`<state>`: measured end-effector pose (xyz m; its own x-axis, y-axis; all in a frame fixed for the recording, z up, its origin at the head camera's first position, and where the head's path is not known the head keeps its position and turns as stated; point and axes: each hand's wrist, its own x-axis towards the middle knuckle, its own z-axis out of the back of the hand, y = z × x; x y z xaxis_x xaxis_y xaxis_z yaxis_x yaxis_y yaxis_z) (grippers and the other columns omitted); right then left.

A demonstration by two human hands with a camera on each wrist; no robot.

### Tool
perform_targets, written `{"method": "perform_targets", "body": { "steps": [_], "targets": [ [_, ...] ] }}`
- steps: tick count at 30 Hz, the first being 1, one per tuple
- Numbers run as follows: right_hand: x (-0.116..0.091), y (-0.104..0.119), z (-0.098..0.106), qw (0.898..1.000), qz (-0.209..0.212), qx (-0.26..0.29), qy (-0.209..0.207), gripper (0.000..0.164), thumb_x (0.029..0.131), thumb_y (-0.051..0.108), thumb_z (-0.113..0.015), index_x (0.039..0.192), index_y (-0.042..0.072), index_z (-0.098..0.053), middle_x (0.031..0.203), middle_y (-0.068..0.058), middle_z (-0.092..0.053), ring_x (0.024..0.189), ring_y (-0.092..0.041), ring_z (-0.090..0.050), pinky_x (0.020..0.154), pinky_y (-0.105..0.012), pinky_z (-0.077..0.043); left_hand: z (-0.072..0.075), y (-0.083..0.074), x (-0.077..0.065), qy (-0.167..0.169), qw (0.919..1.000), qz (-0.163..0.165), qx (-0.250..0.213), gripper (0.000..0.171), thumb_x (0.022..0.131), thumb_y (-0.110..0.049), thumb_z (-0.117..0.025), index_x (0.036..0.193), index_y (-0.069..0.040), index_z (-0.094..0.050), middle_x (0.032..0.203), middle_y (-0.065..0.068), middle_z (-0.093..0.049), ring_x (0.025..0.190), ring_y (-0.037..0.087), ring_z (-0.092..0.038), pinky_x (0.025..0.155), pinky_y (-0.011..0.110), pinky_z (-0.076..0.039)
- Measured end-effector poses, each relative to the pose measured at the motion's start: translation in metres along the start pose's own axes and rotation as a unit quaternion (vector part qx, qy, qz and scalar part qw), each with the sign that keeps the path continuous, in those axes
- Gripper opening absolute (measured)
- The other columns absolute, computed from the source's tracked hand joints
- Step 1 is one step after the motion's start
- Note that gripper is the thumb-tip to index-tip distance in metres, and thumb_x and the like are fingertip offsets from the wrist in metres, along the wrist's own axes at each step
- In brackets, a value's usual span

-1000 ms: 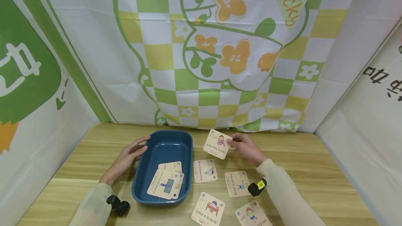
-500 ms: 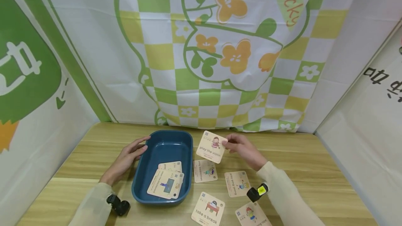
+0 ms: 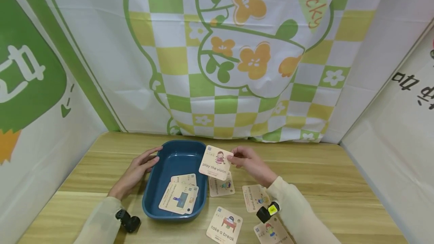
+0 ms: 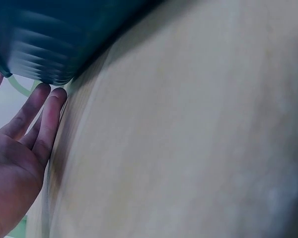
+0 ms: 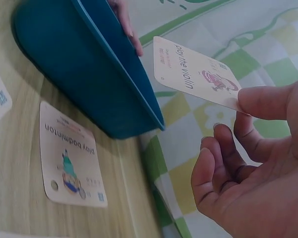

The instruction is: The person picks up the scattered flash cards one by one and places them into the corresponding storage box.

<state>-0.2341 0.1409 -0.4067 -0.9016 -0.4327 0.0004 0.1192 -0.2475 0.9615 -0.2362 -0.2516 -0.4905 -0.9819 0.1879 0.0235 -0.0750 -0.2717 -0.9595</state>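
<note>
Between thumb and forefinger, my right hand pinches the "play the violin" card by its edge. In the head view the card overlaps the right rim of the blue tub; the right wrist view shows it raised above the table. My left hand rests against the tub's left side, fingers extended at the rim, as the left wrist view also shows with its fingertips at the tub wall. Inside the tub lie several cards, the top one printed with a blue picture.
Right of the tub, the "play badminton" card lies partly under the held card in the head view. A "take a break" card, a ping-pong card and a rope card lie on the wooden table. A patterned cloth hangs behind.
My right hand has moved left, carrying the "play the violin" card from over the table to the tub's right rim. The left hand and tub have stayed in place.
</note>
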Motion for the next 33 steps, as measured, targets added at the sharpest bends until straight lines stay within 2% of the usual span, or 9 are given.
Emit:
{"method": "perform_targets", "body": {
  "steps": [6, 14, 24, 33],
  "targets": [
    [0.003, 0.002, -0.012, 1.0, -0.002, 0.0, 0.005, 0.017, 0.103, 0.016, -0.059, 0.105, -0.001, -0.059, 0.1, -0.008, -0.06, 0.097, -0.027, -0.054, 0.085, -0.036, -0.047, 0.0, 0.001, 0.0, 0.0, 1.0, -0.003, -0.001, 0.056, 0.108, -0.037, -0.05, 0.157, -0.013, -0.039, 0.154, 0.02, -0.04, 0.135, 0.037, -0.043, 0.098, 0.028, -0.044],
    [0.008, 0.007, -0.026, 1.0, 0.003, 0.01, 0.0, 0.017, 0.102, 0.015, -0.06, 0.106, -0.001, -0.06, 0.101, -0.008, -0.061, 0.097, -0.026, -0.055, 0.089, -0.046, -0.047, 0.001, -0.001, 0.0, 0.0, 1.0, -0.004, 0.0, 0.055, 0.108, -0.037, -0.051, 0.157, -0.013, -0.04, 0.153, 0.02, -0.042, 0.133, 0.036, -0.044, 0.095, 0.024, -0.045],
    [0.012, 0.009, -0.046, 1.0, 0.011, 0.001, -0.014, 0.016, 0.103, 0.018, -0.06, 0.104, 0.002, -0.06, 0.096, -0.006, -0.059, 0.091, -0.024, -0.054, 0.081, -0.038, -0.045, 0.0, -0.001, 0.0, -0.001, 1.0, 0.0, -0.004, 0.056, 0.108, -0.037, -0.051, 0.156, -0.012, -0.04, 0.154, 0.021, -0.041, 0.133, 0.036, -0.045, 0.094, 0.022, -0.045],
    [0.012, 0.005, -0.06, 0.998, 0.05, -0.038, -0.021, 0.014, 0.102, 0.016, -0.063, 0.101, 0.002, -0.063, 0.091, -0.004, -0.059, 0.087, -0.02, -0.055, 0.076, -0.035, -0.047, -0.001, -0.001, 0.0, -0.002, 1.0, 0.001, -0.006, 0.055, 0.108, -0.037, -0.051, 0.156, -0.012, -0.04, 0.153, 0.021, -0.041, 0.133, 0.038, -0.045, 0.094, 0.023, -0.046]
  ]
}}
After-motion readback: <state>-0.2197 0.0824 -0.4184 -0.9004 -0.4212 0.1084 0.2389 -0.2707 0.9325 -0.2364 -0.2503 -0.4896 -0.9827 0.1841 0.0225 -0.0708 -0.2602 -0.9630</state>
